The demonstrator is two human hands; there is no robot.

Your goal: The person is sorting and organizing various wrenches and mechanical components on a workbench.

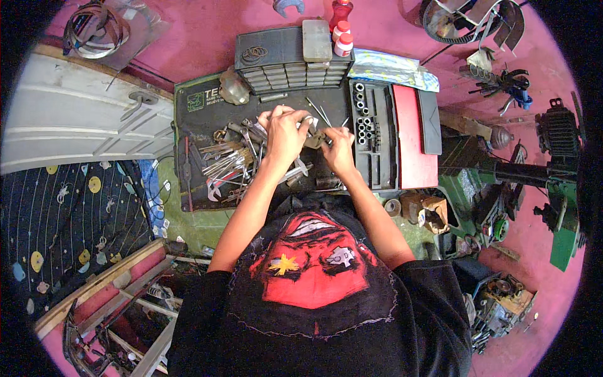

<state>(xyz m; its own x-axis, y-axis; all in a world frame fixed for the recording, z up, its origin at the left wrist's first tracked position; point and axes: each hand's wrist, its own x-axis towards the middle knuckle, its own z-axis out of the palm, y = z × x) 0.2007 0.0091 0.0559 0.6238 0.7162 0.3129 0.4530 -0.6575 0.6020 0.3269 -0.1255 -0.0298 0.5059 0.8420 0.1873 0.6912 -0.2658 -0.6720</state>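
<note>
The dark tabletop [330, 100] is spreading beneath the two-handed grip. A small-drawer cabinet [286, 76] is standing beyond it, a jumble of wrenches and screwdrivers [223, 157] is lying to its left, and a socket tray [377, 162] just to its right. The left hand [286, 133] and right hand [339, 152] are forming a narrow grip, pinching a metal part [313, 140] between them. Good handling is probably calling for one hand steadying while the other is adjusting, away from the jumble.

Left hand [286, 133] and right hand [339, 151] work side by side over the bench mat [196, 125], drawer cabinet [289, 76] at twelve o'clock, socket tray [377, 163] at three, hand-tool heap [229, 157] at eight, door [75, 107] beyond at nine!
</note>
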